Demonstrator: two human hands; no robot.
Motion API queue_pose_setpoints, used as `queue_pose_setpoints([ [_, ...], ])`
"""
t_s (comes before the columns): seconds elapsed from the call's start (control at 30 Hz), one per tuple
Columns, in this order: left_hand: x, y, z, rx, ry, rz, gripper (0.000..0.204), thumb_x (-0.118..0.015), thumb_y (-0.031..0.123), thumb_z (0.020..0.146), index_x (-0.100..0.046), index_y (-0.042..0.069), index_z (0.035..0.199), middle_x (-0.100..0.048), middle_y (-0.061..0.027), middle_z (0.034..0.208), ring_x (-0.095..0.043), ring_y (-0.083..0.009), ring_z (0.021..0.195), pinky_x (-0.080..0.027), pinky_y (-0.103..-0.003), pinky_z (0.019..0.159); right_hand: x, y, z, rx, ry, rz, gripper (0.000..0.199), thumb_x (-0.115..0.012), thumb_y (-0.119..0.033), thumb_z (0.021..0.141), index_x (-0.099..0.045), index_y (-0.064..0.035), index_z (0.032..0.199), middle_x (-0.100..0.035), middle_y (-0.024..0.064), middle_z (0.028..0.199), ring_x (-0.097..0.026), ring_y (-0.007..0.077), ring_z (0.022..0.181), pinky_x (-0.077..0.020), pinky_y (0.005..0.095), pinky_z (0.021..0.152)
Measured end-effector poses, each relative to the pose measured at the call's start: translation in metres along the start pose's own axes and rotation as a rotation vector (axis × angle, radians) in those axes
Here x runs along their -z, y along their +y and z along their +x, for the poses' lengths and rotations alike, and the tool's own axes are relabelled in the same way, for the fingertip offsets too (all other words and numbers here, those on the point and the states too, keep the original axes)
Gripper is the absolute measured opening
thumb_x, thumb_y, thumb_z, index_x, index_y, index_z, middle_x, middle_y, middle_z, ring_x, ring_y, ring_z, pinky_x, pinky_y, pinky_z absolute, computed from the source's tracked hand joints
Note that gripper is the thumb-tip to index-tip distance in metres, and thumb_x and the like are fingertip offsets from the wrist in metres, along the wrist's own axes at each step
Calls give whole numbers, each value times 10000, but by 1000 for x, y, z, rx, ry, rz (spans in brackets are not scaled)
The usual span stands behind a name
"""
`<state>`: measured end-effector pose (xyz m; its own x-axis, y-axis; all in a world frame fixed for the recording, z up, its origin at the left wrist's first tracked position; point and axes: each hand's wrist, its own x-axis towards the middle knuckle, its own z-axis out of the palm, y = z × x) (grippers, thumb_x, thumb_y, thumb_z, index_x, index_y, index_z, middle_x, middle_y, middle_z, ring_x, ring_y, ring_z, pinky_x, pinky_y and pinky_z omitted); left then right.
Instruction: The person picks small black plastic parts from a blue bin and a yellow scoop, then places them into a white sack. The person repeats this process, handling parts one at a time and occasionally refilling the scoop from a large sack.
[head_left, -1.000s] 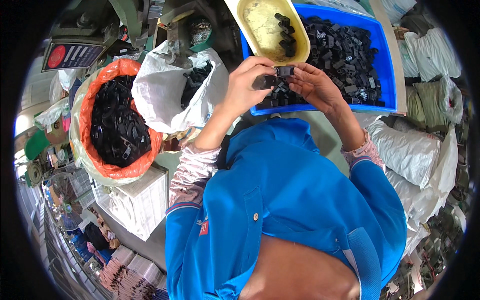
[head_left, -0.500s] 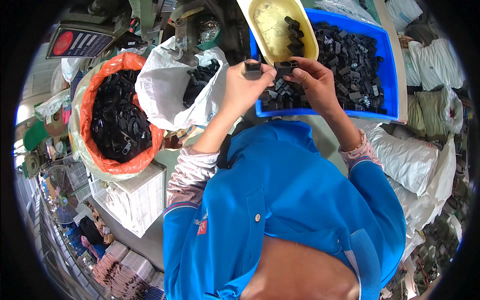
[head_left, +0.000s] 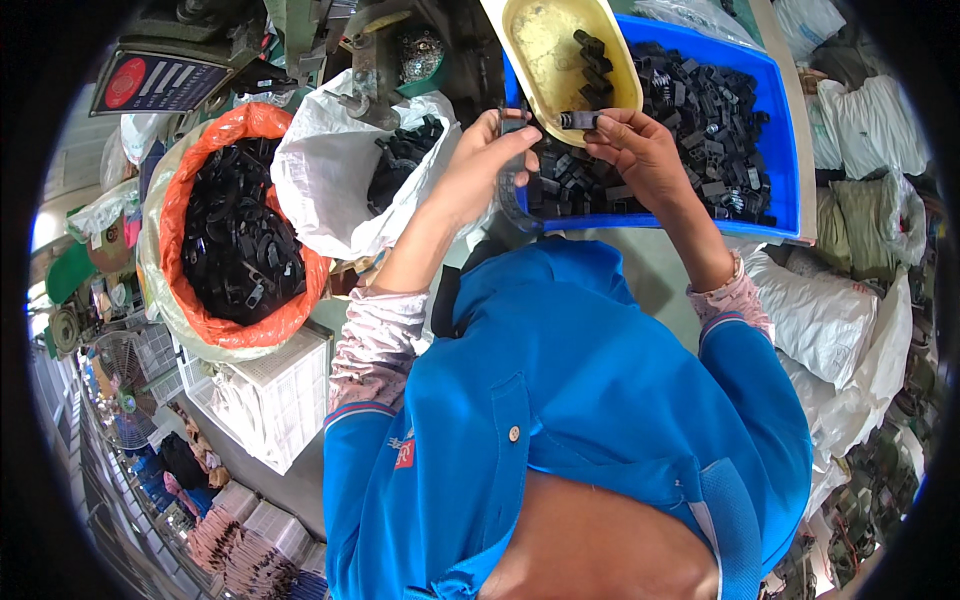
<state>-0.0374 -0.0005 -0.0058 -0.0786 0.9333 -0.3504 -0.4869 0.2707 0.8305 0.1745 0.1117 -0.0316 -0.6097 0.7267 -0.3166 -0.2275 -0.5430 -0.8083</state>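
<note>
Head view of two bare hands at the upper centre of the frame, each grasping a black component. The left hand (head_left: 472, 162) pinched a curved black strip (head_left: 514, 205) between thumb and fingers; the strip's upper end stood by the fingertips and its lower part curved down toward the near edge of the blue bin. The right hand (head_left: 640, 150), just to the right, gripped a small black block (head_left: 580, 120) by its right end, thumb against fingers. The block lay in front of the lower end of the yellow tub (head_left: 530, 55), and the two held pieces were apart. The tub, at top centre, contained a short row of black parts (head_left: 594, 68) along its right side and overlapped the left part of the blue bin (head_left: 790, 150), which was heaped with loose black fittings (head_left: 715, 150). Left of the hands, a white woven sack (head_left: 318, 185) stood open with dark pieces inside; beside it, an orange-lined sack (head_left: 175, 250) held many black parts (head_left: 235, 235). A green bowl (head_left: 428, 86) of small metal pieces occupied the upper left of centre. Pale sacks (head_left: 815, 300) lined the right side, and a white plastic crate (head_left: 285, 425) stood at lower left.
</note>
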Motion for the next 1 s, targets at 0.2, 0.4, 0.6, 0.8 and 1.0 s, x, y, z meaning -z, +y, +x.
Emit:
queue_pose_setpoints([
  [0.2, -4, 1, -9, -33, -5, 28, 292, -715, 118, 880, -542, 56, 1106, -673, -76, 1057, -653, -146, 853, -482, -268, 619, 7, -15, -3, 47, -38, -101, 199, -677, -132, 927, -637, 3, 1068, -682, 78, 976, -686, 171, 878, -573, 293, 791],
  [0.4, -23, -20, 5, -545, 164, 436, 367, -808, 5, 772, -566, 33, 1046, -705, -80, 985, -659, -113, 869, -543, -259, 762, -8, -5, -13, 20, -21, -72, 209, -682, -108, 919, -625, 17, 1076, -689, 98, 995, -688, 175, 869, -581, 293, 784],
  [0.6, -29, -26, 5, -432, 259, 441, 278, -784, 1, 799, -571, 6, 978, -690, -84, 934, -673, -138, 832, -573, -286, 754, -15, 21, -18, 239, 49, 119, 210, -687, -45, 901, -611, 39, 1078, -688, 130, 1018, -695, 201, 875, -597, 322, 795],
  [0.8, -31, -29, 10, -339, 203, 147, 247, -738, -3, 843, -551, 0, 1004, -670, -124, 965, -686, -190, 813, -591, -314, 721, -13, 33, -19, 338, 88, 59, 184, -675, -24, 904, -607, 37, 1063, -686, 140, 1009, -693, 197, 886, -595, 335, 807],
  [1.0, -19, -18, 7, -100, 50, -56, 318, -651, 110, 933, -493, -10, 1181, -639, -156, 1102, -679, -239, 936, -579, -327, 726, 1, 18, -19, 122, 107, 64, 171, -676, -66, 912, -617, 15, 1050, -681, 119, 986, -685, 191, 864, -586, 327, 800],
])
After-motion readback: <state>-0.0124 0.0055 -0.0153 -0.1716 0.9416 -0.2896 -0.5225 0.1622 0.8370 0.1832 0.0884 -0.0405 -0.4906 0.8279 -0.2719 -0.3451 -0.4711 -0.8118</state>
